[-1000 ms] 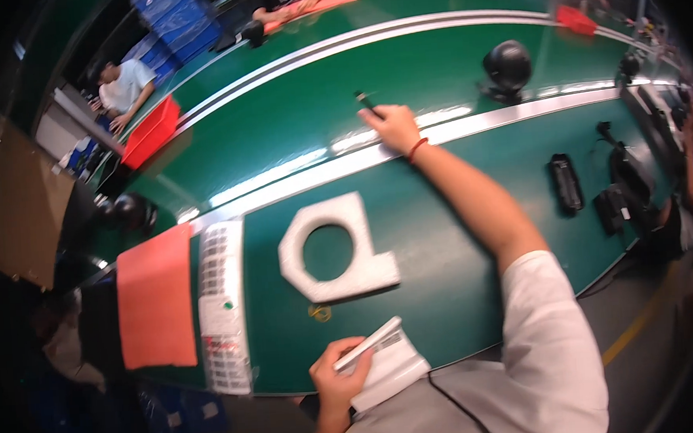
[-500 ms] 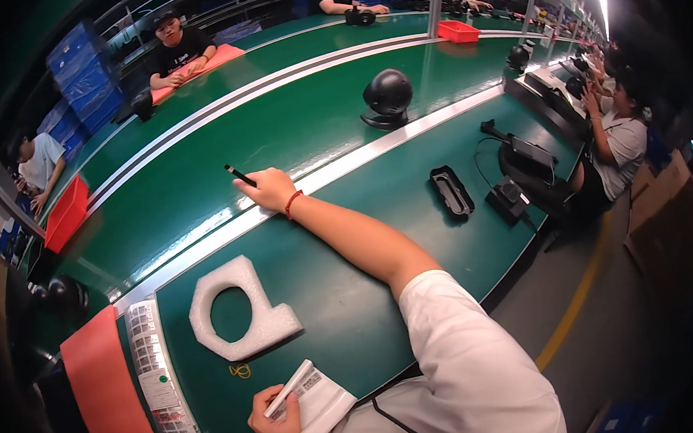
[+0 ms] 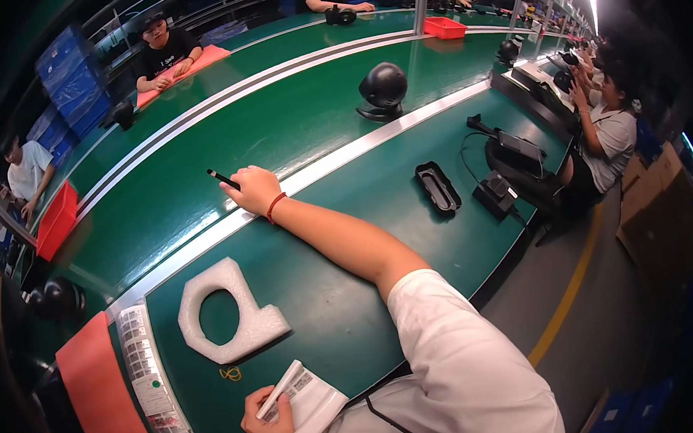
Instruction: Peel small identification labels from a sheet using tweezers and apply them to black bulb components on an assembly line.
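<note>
My left hand [image 3: 270,426] is closed on a folded sheet of white labels [image 3: 320,405] with small printed patches, low in front of my body. My right arm reaches far out over the edge of the green conveyor belt [image 3: 295,152]. The right hand [image 3: 254,190] grips a black pen [image 3: 223,179], its end pointing away to the left. Beyond that hand, to the right, a round black device [image 3: 384,87] stands on the belt on a curved base, apart from my fingers. A white foam ring [image 3: 250,333] lies on the green table between my hands.
Yellow rubber bands [image 3: 230,374] lie by the foam. A label strip [image 3: 145,364] and an orange mat [image 3: 99,390] are on the left. A black tray [image 3: 438,189] and a cabled black box [image 3: 494,195] lie right. Co-workers sit across and at right [image 3: 607,133].
The whole view has shifted slightly. Against the table, the round black device has moved a little to the right along the belt. Both hands keep their hold.
</note>
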Tool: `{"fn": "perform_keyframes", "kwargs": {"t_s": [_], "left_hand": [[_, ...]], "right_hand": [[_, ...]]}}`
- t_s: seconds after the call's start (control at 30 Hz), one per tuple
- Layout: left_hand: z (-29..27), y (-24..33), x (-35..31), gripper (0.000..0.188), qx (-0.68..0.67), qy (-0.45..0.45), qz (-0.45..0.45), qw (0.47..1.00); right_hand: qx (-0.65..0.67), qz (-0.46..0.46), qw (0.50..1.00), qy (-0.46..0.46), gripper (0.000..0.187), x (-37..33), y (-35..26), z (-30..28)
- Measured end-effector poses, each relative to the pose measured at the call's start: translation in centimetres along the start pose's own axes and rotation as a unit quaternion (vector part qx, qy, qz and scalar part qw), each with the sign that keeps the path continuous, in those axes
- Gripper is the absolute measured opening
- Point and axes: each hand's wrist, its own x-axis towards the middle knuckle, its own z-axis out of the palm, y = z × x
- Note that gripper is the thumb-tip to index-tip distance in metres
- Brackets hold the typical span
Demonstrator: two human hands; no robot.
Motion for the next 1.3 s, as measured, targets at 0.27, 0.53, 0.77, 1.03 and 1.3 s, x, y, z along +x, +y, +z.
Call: {"fn": "perform_keyframes", "kwargs": {"t_s": [0.27,0.53,0.77,1.03,1.3], "left_hand": [[-0.1,0.0,0.1,0.021,0.003,-0.021,-0.001,1.000],[-0.4,-0.4,-0.1,0.022,0.001,0.015,-0.007,1.000],[0.0,0.0,-0.1,0.022,-0.002,0.000,-0.005,1.000],[-0.2,0.9,0.1,0.023,0.005,-0.017,0.007,1.000],[-0.4,0.8,0.3,0.021,0.012,-0.015,0.015,1.000]], "right_hand": [[-0.009,0.070,0.995,-0.066,0.032,-0.1,-0.1,-0.2],[0.020,-0.001,1.000,-0.001,0.031,0.1,-1.1,1.5],[0.268,0.032,0.951,0.152,0.046,0.3,-0.3,-0.5],[0.213,0.124,0.969,0.016,0.039,0.2,0.9,0.2],[0.172,0.151,0.973,-0.009,0.058,0.8,0.7,-0.1]]}}
